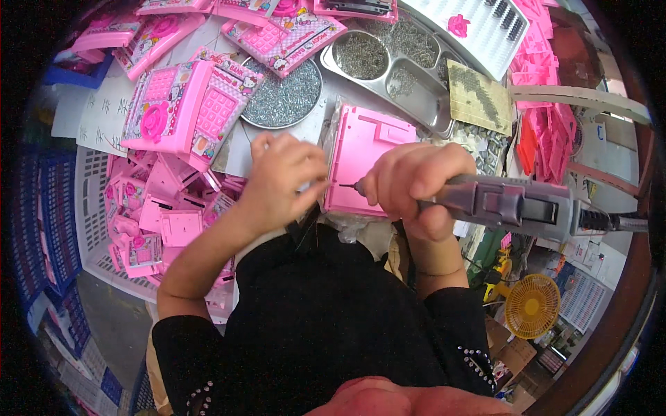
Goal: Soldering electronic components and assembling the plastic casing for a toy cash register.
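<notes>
A grey corded electric screwdriver lies in my right hand, my fingers wrapped round its front end. Its thin dark bit points left, over the lower left part of a flat pink plastic panel. The panel lies in front of me, on clear plastic film. By the panel's left edge, my left hand hovers with its fingers bent and a gap between thumb and fingers. I see nothing held in it, though its palm is hidden. Beyond it stands a round metal dish full of small silvery screws.
A metal compartment tray holds small hardware; a yellowish pad lies beside it. Pink toy cases are stacked at left above a white crate of pink parts. Far right are a white tray and a yellow fan.
</notes>
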A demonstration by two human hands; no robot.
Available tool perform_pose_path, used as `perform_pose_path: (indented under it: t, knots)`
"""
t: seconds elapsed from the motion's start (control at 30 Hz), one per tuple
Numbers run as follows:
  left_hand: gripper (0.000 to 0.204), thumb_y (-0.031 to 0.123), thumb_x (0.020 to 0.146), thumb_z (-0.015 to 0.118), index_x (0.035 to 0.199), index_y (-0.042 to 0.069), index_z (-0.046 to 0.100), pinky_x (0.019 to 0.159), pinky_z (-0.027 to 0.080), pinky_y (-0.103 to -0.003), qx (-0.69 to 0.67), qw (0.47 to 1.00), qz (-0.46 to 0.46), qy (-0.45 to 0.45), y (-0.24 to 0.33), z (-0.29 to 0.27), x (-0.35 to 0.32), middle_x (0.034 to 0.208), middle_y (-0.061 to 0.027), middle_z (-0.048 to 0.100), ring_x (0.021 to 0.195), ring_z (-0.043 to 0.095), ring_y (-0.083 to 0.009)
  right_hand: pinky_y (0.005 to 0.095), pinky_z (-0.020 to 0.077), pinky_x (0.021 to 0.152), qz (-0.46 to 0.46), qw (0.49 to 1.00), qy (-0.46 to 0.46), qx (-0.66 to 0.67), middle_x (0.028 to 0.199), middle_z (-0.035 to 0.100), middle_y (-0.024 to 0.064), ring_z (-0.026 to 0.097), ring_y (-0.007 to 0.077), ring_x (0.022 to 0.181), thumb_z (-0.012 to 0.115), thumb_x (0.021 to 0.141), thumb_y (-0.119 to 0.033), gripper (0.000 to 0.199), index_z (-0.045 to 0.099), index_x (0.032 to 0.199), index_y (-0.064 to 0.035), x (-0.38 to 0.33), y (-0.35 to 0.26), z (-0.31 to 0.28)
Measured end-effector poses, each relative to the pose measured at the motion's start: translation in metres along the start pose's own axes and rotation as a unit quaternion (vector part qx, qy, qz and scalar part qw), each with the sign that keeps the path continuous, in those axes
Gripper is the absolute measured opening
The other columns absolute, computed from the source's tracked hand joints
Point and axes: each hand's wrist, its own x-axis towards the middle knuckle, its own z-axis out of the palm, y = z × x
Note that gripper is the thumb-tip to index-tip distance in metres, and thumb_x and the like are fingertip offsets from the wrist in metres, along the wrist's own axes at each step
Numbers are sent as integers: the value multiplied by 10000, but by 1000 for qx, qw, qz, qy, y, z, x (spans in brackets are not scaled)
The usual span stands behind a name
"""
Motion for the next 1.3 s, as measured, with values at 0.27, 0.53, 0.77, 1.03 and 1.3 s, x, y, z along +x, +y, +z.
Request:
perform_pose_path:
  t: [0.27, 0.53, 0.77, 1.03, 1.3]
  knots:
    - [159, 160, 784, 814, 928, 154, 746, 887, 305, -420, -27, 999, 7, 36, 19, 14, -21, 1004, 58, 706, 868, 586, -155, 338, 496, 554, -25, 997, -9, -73, 631, 534, 4, 531, 156, 540, 765, 942, -286, 293, 561, 995, -83, -7, -2, 8]
    - [249, 138, 765, 789, 1012, 131, 757, 931, 343, -426, -30, 997, 73, -15, 15, 10, -18, 1141, 39, 726, 981, 614, -173, 377, 547, 674, 3, 1000, -1, 12, 755, 618, 83, 623, 231, 686, 783, 891, -86, 225, 583, 979, -33, -28, 3, 6]
    - [362, 127, 787, 694, 1140, 161, 763, 1027, 334, -440, 66, 988, 103, -97, -5, 7, 0, 1358, 51, 676, 1112, 599, -188, 387, 541, 612, 19, 989, -38, -144, 647, 585, 44, 579, 198, 565, 786, 915, -153, 234, 571, 959, -75, -36, 24, 4]
    - [337, 203, 810, 683, 1138, 198, 762, 1013, 321, -463, 107, 989, 87, -61, -5, 15, -9, 1346, 82, 679, 1058, 591, -179, 341, 526, 522, -117, 952, -121, -255, 665, 625, 98, 639, 251, 567, 809, 837, -58, 246, 564, 856, -46, -31, 54, 5]
    - [410, 270, 778, 750, 1159, 120, 725, 997, 383, -481, -14, 981, 41, -190, -19, 8, 23, 1309, -22, 673, 1129, 591, -251, 361, 561, 669, 92, 984, -67, -138, 765, 676, 97, 656, 212, 660, 866, 830, -149, 311, 602, 927, -18, -15, 15, -25]
